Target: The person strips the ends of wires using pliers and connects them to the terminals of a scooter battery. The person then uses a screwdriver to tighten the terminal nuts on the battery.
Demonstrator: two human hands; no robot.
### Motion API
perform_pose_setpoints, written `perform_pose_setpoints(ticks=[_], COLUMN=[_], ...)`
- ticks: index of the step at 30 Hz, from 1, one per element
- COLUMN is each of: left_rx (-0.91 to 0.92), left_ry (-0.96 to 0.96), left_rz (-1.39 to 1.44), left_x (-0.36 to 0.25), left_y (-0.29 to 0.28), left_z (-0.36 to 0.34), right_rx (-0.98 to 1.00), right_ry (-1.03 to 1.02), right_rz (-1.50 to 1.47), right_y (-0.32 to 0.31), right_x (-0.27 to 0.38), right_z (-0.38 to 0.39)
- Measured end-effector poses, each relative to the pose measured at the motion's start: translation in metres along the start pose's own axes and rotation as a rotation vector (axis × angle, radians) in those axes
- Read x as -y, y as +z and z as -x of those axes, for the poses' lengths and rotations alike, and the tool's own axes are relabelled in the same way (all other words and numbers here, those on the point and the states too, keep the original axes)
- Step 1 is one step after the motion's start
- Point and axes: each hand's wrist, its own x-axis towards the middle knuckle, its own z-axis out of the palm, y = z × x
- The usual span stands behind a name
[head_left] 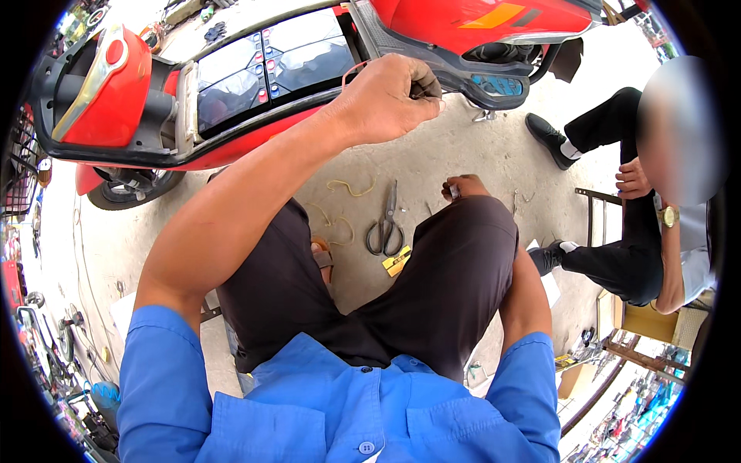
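Observation:
My left hand (390, 100) is raised in front of a red electric scooter (255, 147), its fingers curled closed; what they hold, if anything, is hidden. A thin red wire (353, 69) arcs out beside its wrist. Black batteries (305, 65) with red and blue terminals fill the scooter's open middle, just beyond that arm. Past my right knee, my right hand (472, 185) is low and closed around a small silvery thing (454, 191) too small to name. Black-handled scissors (390, 224) lie on the ground between my knees, with a yellow packet (397, 262) nearer me.
Yellow wire pieces (351, 187) lie on the concrete floor (363, 166) near the scissors. At the right a seated person (617, 201) in black trousers reaches a foot toward the scooter. A wooden box (648, 320) stands below them. Loose cables and parts (69, 332) crowd the left edge.

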Motion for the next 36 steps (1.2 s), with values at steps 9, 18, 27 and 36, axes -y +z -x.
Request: perform_pose_setpoints(ticks=[9,18,27,36], left_rx=[0.012,0.042,0.037,0.056], left_ry=[0.012,0.033,0.048,0.037], left_rz=[-0.044,-0.024,-0.002,0.045], left_x=[0.007,0.002,0.005,-0.003], left_y=[-0.004,-0.003,0.003,0.000], left_z=[-0.002,-0.008,-0.011,-0.009], right_rx=[-0.394,-0.198,-0.313,-0.099], right_ry=[0.500,0.772,0.133,0.206], right_rz=[-0.802,0.307,0.139,-0.418], right_y=[0.058,0.045,0.088,0.035], right_x=[0.009,0.044,0.057,0.114], right_z=[0.012,0.074,0.046,0.019])
